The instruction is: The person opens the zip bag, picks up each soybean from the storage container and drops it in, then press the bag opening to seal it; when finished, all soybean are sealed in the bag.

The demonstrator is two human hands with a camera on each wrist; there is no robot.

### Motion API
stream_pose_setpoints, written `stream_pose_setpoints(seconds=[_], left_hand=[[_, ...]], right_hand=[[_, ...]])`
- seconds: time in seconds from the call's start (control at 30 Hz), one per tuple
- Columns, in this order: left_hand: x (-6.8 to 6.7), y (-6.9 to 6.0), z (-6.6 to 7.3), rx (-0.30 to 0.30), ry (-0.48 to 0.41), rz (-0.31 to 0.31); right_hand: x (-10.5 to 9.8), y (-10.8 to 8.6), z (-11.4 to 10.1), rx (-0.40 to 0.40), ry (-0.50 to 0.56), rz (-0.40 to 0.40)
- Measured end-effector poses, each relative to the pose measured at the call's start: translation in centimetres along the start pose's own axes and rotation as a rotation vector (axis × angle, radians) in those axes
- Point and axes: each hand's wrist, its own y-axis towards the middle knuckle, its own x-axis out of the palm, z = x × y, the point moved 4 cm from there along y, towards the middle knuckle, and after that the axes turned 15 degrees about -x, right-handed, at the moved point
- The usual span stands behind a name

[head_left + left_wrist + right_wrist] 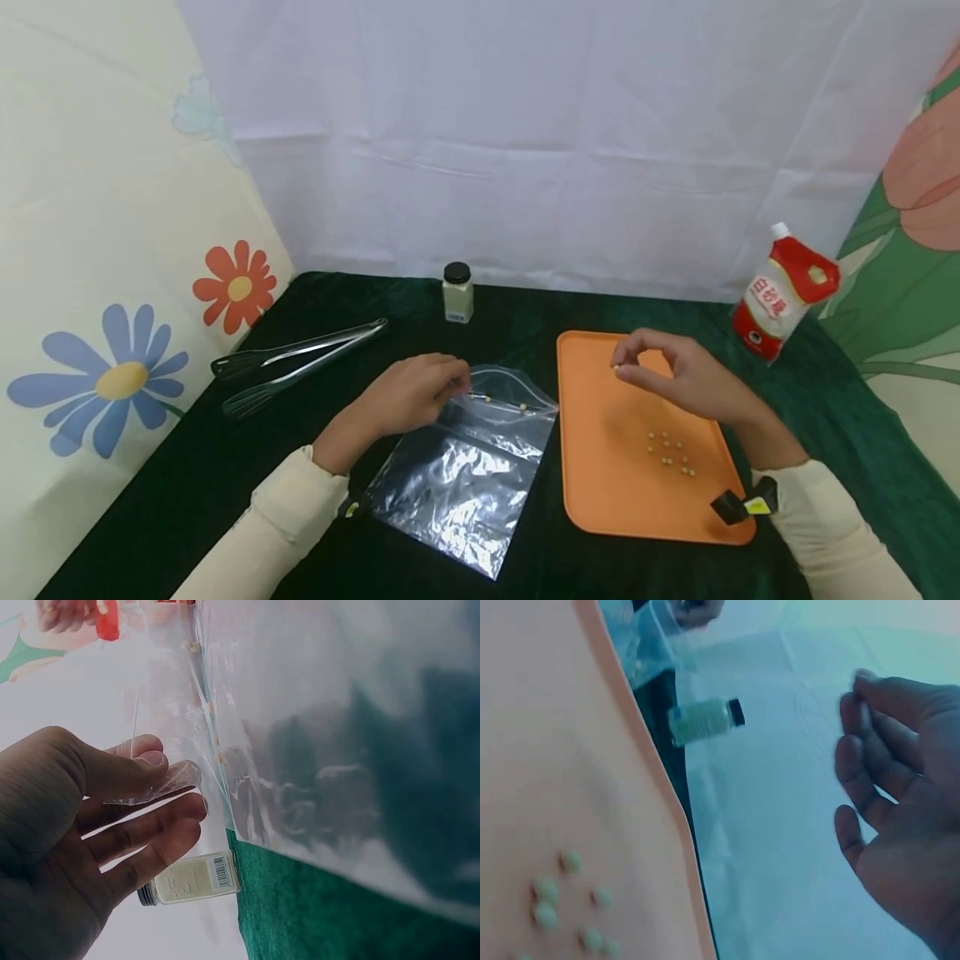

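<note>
My left hand [411, 393] pinches the open mouth edge of a clear zip bag [465, 492] that lies flat on the dark green cloth. In the left wrist view the thumb presses the plastic against the fingers. A few small pale round beans [522, 407] sit inside, near the bag's mouth. My right hand [678, 375] is raised over the far part of an orange tray [592, 475], pinching a small pale bean [617, 367] between thumb and finger. In the right wrist view this bean cannot be made out. Several more beans [546, 915] lie loose on the tray.
Metal tongs [300, 354] lie at the left. A black-capped jar [457, 296] stands at the back, before a white cloth backdrop [525, 167]. At the back right is a red and white spouted pouch [780, 296]. The tray lies close to the bag's right side.
</note>
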Motion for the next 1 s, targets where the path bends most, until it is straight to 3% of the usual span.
stream_pose_setpoints(seconds=[0.17, 0.33, 0.6, 1.0], left_hand=[[0.1, -0.1, -0.1, 0.005, -0.004, 0.001], [0.1, 0.0, -0.2, 0.008, -0.002, 0.004], [0.1, -0.1, -0.1, 0.009, -0.005, 0.001], [0.0, -0.2, 0.1, 0.007, 0.003, 0.0]], right_hand=[[0.3, 0.7, -0.4, -0.033, 0.163, 0.131], [1.1, 1.6, -0.6, -0.021, 0.219, 0.197], [3.7, 3.5, -1.0, -0.033, 0.289, 0.154], [6.5, 5.4, -1.0, -0.026, 0.26, 0.091]])
